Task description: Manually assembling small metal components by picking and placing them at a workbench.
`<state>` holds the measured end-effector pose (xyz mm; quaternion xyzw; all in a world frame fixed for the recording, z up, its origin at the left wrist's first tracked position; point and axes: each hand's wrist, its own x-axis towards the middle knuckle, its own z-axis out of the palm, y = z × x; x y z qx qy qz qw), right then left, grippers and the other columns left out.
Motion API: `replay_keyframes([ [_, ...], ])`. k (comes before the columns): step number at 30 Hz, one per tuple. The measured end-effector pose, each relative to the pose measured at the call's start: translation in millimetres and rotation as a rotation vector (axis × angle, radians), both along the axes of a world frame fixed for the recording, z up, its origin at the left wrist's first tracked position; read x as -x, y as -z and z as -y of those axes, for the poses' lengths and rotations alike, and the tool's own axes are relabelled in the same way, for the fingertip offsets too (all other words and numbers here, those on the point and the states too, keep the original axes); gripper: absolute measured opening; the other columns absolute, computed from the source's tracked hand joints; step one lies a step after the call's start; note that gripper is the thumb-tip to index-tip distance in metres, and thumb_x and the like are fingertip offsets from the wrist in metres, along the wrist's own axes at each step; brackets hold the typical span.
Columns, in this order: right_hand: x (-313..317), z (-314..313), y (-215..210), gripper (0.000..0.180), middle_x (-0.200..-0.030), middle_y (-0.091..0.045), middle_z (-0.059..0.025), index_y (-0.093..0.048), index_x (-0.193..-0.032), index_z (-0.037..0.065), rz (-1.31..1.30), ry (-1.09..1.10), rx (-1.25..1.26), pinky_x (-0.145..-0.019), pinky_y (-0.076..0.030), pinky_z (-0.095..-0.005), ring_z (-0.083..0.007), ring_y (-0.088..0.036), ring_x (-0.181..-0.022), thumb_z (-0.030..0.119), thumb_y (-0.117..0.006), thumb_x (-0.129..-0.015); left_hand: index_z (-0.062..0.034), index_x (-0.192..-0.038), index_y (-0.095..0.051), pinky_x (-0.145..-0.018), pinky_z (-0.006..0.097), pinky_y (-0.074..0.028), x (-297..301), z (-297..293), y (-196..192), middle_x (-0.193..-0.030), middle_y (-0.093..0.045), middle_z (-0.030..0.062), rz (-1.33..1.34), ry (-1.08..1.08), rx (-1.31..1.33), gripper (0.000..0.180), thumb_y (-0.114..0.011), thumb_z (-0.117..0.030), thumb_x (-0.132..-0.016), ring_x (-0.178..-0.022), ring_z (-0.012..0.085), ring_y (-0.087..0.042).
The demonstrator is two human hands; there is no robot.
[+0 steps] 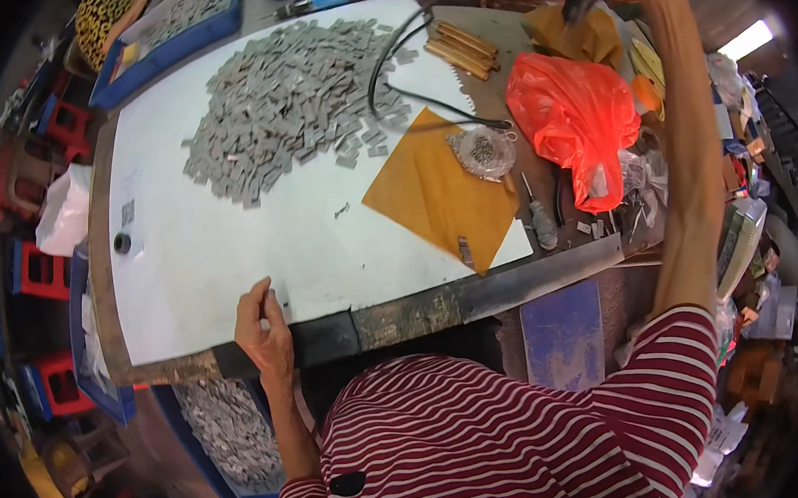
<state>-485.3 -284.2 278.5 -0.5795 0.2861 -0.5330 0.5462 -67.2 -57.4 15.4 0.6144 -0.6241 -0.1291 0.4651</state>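
Note:
My left hand [266, 328] is closed at the front edge of the white-covered table, its fingers curled around a small grey piece that mostly hides in the grip. Stretched far up the right side, my right forearm [692, 158] leaves the picture at the top, so that hand is out of sight. A wide heap of small flat grey metal pieces [290, 93] lies on the white sheet [203, 272]. To its right, a brown paper sheet [440, 192] carries a clear bag of small metal parts [483, 151] and a few grey pieces [465, 250].
A black cable [374, 81] loops over the heap's right side. A red plastic bag [570, 113], a screwdriver [541, 224] and wooden sticks [462, 50] lie to the right. Blue trays [240, 7] of grey pieces stand far left and below. Another person [110, 16] sits at far left.

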Motion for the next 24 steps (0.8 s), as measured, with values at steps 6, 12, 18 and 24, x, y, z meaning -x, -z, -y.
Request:
replay_keyframes([
  [6,71.1,52.8,-15.2,0.007,-0.055,-0.053,-0.0087,-0.056,-0.066,0.002,-0.021,0.761,0.178,-0.043,-0.043,-0.0300,-0.0191,-0.051,-0.044,0.003,-0.063,-0.066,0.0011,-0.097,-0.060,-0.059,0.021,-0.039,0.7,1.6,14.2,-0.077,-0.055,0.0015,-0.041,0.004,-0.091,0.015,-0.051,-0.002,-0.085,-0.065,0.0080,-0.045],
  [12,115.2,33.5,107.9,0.019,-0.067,-0.061,-0.0137,-0.058,-0.080,0.000,0.021,0.147,-0.202,-0.049,-0.048,-0.0308,-0.0209,-0.058,-0.055,0.008,-0.067,-0.066,0.0019,-0.096,-0.060,-0.060,0.024,-0.043,-2.1,4.3,18.4,-0.080,-0.058,0.0074,-0.106,0.032,-0.199,0.015,-0.053,-0.001,-0.083,-0.068,0.0128,-0.054],
  [18,117.4,84.9,204.0,0.050,-0.074,-0.062,-0.0169,-0.050,-0.110,0.001,-1.315,0.835,-0.158,-0.057,-0.049,-0.0371,-0.0273,-0.060,-0.061,0.026,-0.068,-0.071,0.0019,-0.094,-0.061,-0.059,0.022,-0.042,-2.4,-1.5,10.0,-0.081,-0.060,0.0053,-0.057,-0.051,-0.256,0.015,-0.052,0.001,-0.083,-0.068,0.0102,-0.053],
  [24,252.7,122.1,220.1,0.062,-0.076,-0.062,-0.0173,-0.045,-0.120,0.005,-1.580,0.625,-0.004,-0.060,-0.048,-0.0393,-0.0289,-0.059,-0.064,0.034,-0.067,-0.071,0.0017,-0.095,-0.061,-0.059,0.021,-0.041,6.7,11.0,23.6,-0.081,-0.060,0.0055,-0.055,0.048,-0.279,0.015,-0.053,-0.001,-0.083,-0.069,0.0100,-0.053],
])
